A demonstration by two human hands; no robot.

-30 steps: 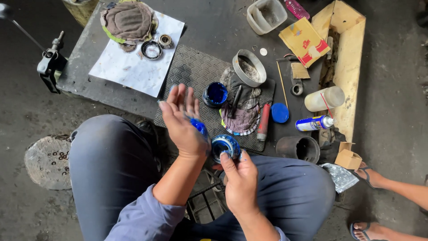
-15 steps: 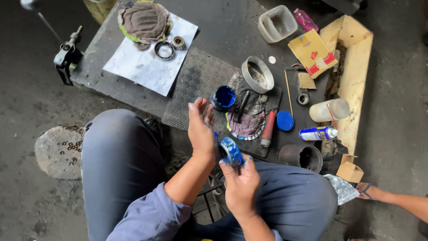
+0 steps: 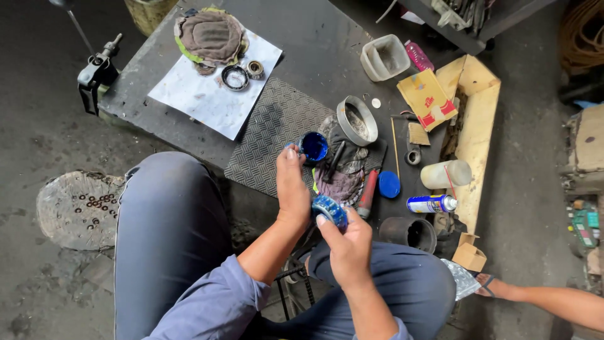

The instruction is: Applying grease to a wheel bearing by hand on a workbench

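My right hand (image 3: 347, 245) holds a round metal bearing (image 3: 329, 209) smeared with blue grease, in front of my knees. My left hand (image 3: 292, 187) reaches forward from beside the bearing, its fingertips at the rim of an open tub of blue grease (image 3: 313, 147) standing on the dark work board. The fingers are together and I cannot tell whether they carry grease. The tub's blue lid (image 3: 389, 184) lies to the right, next to a red-handled tool (image 3: 368, 193) on a dirty rag (image 3: 340, 182).
On the board (image 3: 314, 56) lie a white sheet (image 3: 207, 101) with two bearing rings and a cloth-covered lump, a metal ring dish (image 3: 357, 120), a plastic tub, a cardboard box, a spray can (image 3: 431, 203) and a dark cup (image 3: 408, 233). Another person's foot (image 3: 497, 288) is at right.
My left hand, spread open above the bearing a second ago, has closed its fingers and moved forward to the blue grease tub. My right hand still holds the bearing.
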